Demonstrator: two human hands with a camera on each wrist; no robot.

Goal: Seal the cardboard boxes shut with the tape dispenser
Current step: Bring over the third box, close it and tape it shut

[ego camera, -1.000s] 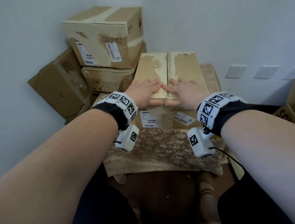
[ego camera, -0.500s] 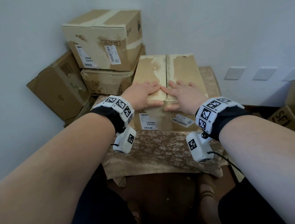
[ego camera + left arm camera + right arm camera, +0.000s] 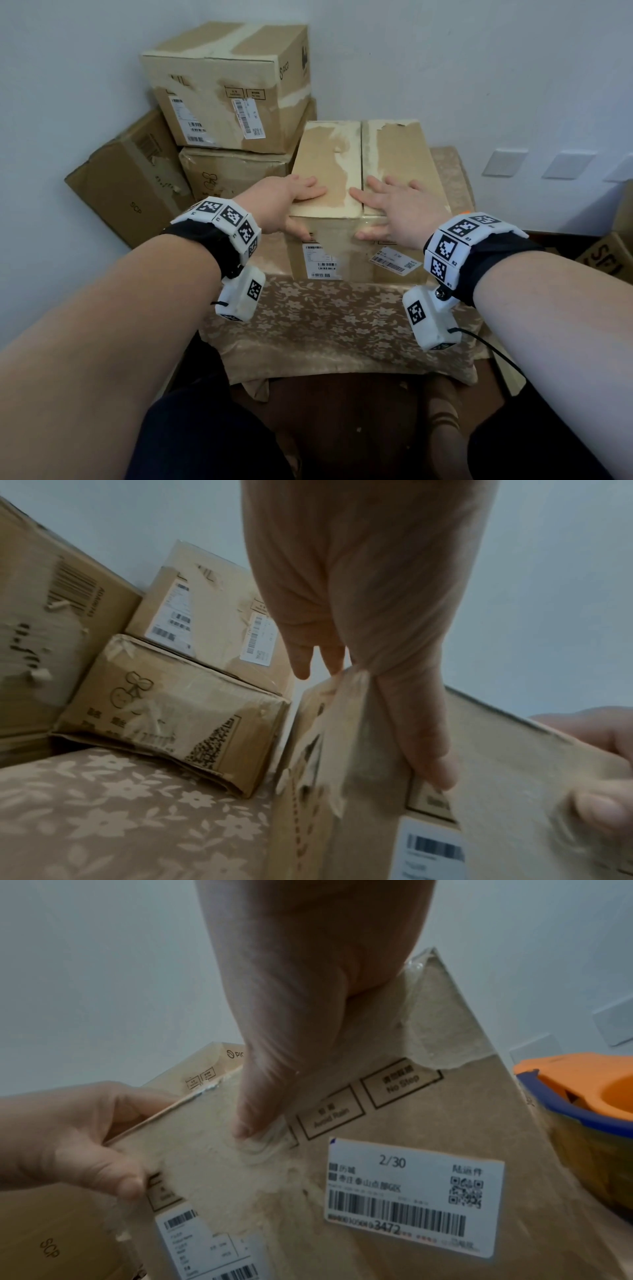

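Cloth: you face a beige cloth (image 3: 329, 322) with a pale flower pattern, and its near edge hangs down in folds.
Wall: a plain pale wall (image 3: 479, 68) rises right behind the cloth's far edge and also runs along its left side.
Wall plates: you see two pale square plates (image 3: 504, 162) side by side on the wall, past the cloth's far right corner.
Dark surface: a brown surface (image 3: 342, 411) lies below the cloth's hanging edge.
Striped item: a brown, dark-banded shape (image 3: 442, 414) sits under the cloth's near right corner. You cannot tell what it is.
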